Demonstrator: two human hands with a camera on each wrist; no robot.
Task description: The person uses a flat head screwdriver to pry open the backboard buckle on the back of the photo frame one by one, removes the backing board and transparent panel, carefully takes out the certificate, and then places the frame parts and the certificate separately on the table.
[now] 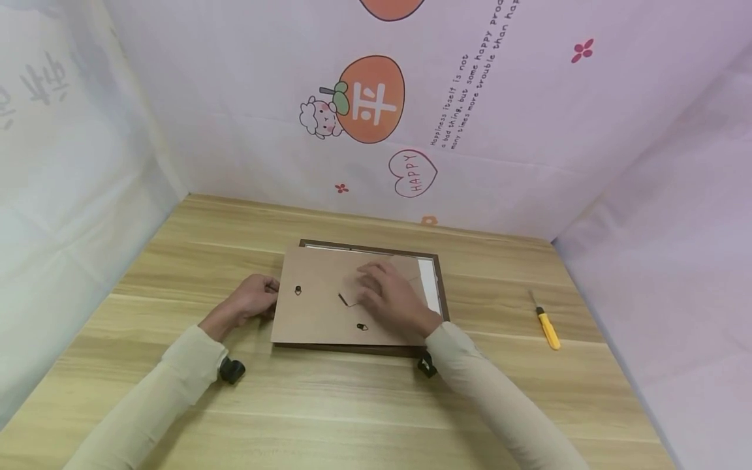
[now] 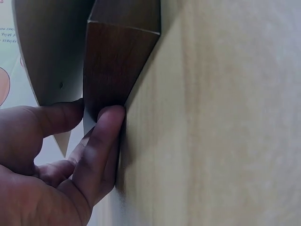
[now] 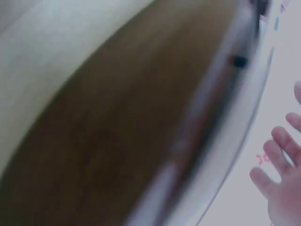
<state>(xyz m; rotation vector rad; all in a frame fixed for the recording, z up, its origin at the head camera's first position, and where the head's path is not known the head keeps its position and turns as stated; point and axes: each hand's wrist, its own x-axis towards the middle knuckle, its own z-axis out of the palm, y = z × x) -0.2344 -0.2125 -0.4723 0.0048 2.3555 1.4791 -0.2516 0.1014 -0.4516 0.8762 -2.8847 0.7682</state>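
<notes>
A brown picture frame (image 1: 443, 287) lies face down on the table, with a tan backing board (image 1: 320, 313) resting over it, raised and shifted to the left. White shows inside the frame along the right. My left hand (image 1: 254, 299) is at the left edge; in the left wrist view its thumb (image 2: 63, 115) and curled fingers grip the dark wooden side of the frame (image 2: 117, 66), below the lifted board. Above the middle of the board is my right hand (image 1: 390, 297), blurred, fingers spread and nothing held. In the right wrist view those fingers (image 3: 282, 153) stand apart from the frame.
A yellow-handled screwdriver (image 1: 549, 328) lies on the wooden table (image 1: 329, 411) at the right. Small black hangers (image 1: 361, 326) and a stand-like flap are on the board. Printed cloth walls (image 1: 264, 98) close in the back and both sides.
</notes>
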